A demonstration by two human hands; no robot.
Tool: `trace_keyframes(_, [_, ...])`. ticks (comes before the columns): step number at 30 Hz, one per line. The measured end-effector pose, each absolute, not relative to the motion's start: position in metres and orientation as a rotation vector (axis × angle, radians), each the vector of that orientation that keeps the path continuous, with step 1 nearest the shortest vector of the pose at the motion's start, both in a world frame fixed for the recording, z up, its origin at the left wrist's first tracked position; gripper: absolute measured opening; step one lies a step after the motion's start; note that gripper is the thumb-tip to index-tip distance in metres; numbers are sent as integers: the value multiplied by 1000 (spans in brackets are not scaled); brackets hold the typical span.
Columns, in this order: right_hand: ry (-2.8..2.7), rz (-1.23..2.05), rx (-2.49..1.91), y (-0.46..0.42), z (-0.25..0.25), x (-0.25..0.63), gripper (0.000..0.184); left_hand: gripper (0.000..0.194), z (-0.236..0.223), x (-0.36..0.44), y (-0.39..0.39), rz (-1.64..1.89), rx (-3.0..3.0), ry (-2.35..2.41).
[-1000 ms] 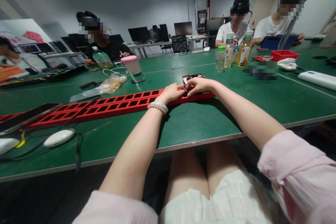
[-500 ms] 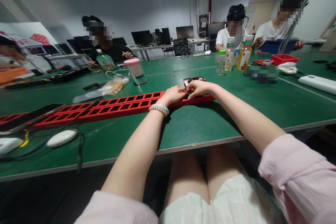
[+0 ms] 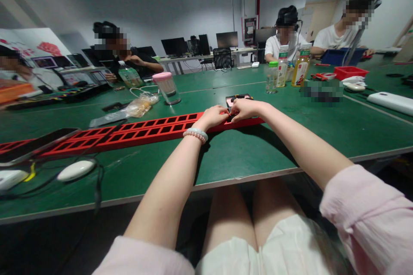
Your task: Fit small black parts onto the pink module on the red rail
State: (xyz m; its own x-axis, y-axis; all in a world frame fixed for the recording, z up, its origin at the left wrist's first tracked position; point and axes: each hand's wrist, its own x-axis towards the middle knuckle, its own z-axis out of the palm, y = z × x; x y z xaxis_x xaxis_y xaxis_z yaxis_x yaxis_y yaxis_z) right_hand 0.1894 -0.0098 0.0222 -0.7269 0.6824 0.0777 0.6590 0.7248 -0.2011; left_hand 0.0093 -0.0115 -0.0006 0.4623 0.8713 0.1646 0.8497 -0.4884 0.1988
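A long red tray (image 3: 145,130) with many rectangular cells lies across the green table (image 3: 245,150). My left hand (image 3: 213,116) and my right hand (image 3: 244,108) meet over the tray's right end, fingers curled and pinched together on a small dark piece (image 3: 232,117) between them. The piece is mostly hidden by my fingers. A bead bracelet (image 3: 195,133) sits on my left wrist. Just behind my hands lies a small dark box (image 3: 238,97) with a pinkish inside.
A pink-lidded clear jar (image 3: 165,87), a plastic bag (image 3: 137,106) and bottles (image 3: 281,70) stand further back. White devices with cables (image 3: 75,169) lie at the near left. Other people sit around the table. A red bin (image 3: 350,71) is at the right.
My hands stay at the tray's right end with only slight finger movement. The person at the far left has raised an arm. The view has shifted slightly.
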Motion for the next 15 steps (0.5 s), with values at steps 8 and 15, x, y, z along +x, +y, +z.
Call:
trace_keyframes(8, [-2781,-170,-1319,-53,31,163,56,36,-10,4,-3,422,2671,1512])
trace_keyframes(15, [-2771,-110,-1233,-40,25,167,49,33,-7,2,-9,409,2665,1544])
